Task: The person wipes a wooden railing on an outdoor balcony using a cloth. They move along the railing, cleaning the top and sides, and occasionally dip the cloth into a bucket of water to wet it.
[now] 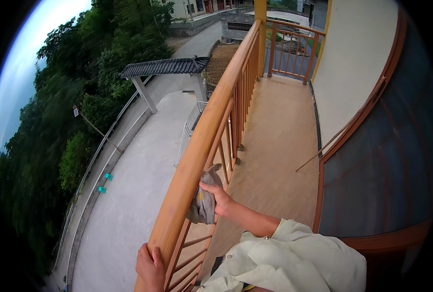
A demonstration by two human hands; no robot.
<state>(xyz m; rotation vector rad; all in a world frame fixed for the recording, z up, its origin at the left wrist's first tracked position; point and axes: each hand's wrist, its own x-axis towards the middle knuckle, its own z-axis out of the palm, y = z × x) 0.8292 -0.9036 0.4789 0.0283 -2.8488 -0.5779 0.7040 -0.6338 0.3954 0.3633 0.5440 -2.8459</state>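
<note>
A wood-coloured handrail [189, 177] runs along the balcony from the near edge to the far corner. My left hand [150, 267] is closed over its near end. In my right hand [220, 198] is a crumpled grey cloth [205, 207], pressed to the inner side of the rail just below its top. Part of the cloth hangs down beside the balusters [187, 253]. The fingers of my right hand are partly hidden behind the cloth.
A tan balcony floor [274, 146] lies right of the railing, beside a cream wall [355, 53] and a dark framed window [381, 170]. A thin stick [321, 151] leans there. A yellow post [260, 39] stands at the far corner. Below left is a concrete yard [129, 194] with a tiled gateway [165, 67].
</note>
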